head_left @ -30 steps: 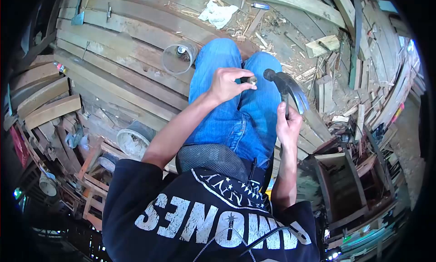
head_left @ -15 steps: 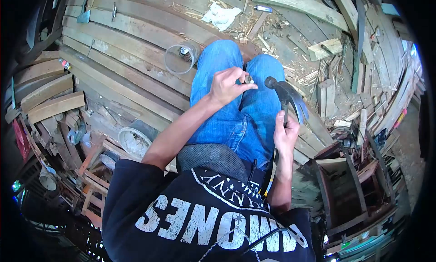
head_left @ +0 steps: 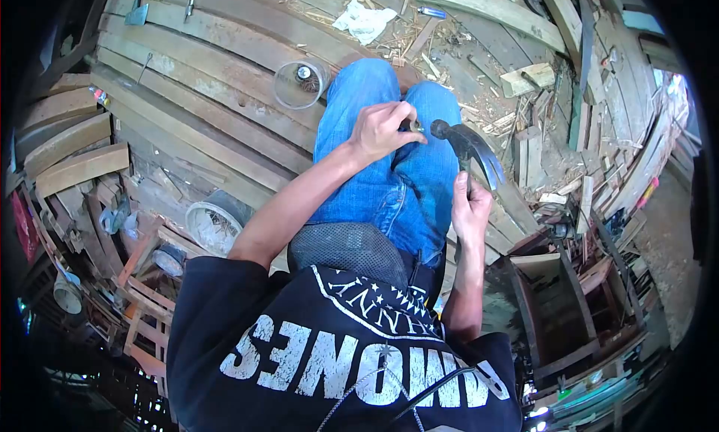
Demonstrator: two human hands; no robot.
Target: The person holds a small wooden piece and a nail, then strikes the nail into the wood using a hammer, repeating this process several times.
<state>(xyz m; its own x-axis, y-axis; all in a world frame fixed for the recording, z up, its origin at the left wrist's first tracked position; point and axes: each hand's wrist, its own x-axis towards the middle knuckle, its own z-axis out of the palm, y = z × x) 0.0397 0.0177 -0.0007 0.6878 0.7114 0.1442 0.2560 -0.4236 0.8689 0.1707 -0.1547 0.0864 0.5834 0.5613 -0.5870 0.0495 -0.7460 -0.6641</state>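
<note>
The hammer is located above the right thigh, its striking face directed left and its claw right. The right hand closes its grip around the handle. Just left of the striking face, a small object is held between thumb and fingers of the left hand; this grip is narrow. The object's type cannot be determined. Jeans lie beneath both items. A clear container stands left of the knees on wooden boards. A white cloth lies farther out.
</note>
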